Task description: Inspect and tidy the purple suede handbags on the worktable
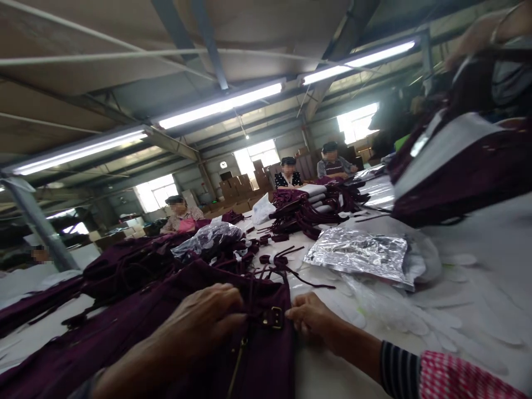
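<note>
A dark purple garment lies spread in front of me, with a gold buckle on a strap and a gold zipper below it. My left hand is closed on the cloth left of the buckle, thumb towards the strap; its fingertips are partly hidden. At the garment's right edge, beside the buckle, my right hand pinches the fabric between thumb and fingers. Just beyond lies a bundle of purple cords tied with a white band.
A shiny clear plastic packet lies right of the cords on the white table. Behind are piled purple strips and plastic-wrapped items. Another person's arm holds up a purple garment at right. Several people sit farther back.
</note>
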The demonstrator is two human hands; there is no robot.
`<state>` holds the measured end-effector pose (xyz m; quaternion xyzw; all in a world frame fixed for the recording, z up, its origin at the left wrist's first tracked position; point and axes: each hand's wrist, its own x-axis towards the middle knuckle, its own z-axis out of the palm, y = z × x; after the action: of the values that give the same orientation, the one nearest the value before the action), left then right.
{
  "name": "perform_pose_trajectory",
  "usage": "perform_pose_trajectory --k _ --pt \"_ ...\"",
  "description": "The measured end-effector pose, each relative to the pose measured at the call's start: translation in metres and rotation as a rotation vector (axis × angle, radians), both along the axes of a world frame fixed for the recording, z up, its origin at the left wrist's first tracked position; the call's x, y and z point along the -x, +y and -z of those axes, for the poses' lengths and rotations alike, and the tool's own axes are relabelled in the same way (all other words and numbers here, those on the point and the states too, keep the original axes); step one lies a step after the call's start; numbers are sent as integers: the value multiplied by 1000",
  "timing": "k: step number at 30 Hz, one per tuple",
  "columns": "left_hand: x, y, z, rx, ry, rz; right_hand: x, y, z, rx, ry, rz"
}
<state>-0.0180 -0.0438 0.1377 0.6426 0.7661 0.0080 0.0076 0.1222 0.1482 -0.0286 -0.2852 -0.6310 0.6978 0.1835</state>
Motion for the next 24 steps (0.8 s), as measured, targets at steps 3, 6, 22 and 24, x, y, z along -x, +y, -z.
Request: perform_pose_trajectory --k 3,6,22,24 --pt "-8 79 36 112 100 165 5 -2 8 -55 69 43" --pt "-5 137 77 83 114 87 8 -4 15 -77 124 83" --pt "103 194 88 -263 -417 -601 -1 -5 9 -286 60 62" --pt "102 193 91 -279 -501 -580 0 -5 11 -297 50 47"
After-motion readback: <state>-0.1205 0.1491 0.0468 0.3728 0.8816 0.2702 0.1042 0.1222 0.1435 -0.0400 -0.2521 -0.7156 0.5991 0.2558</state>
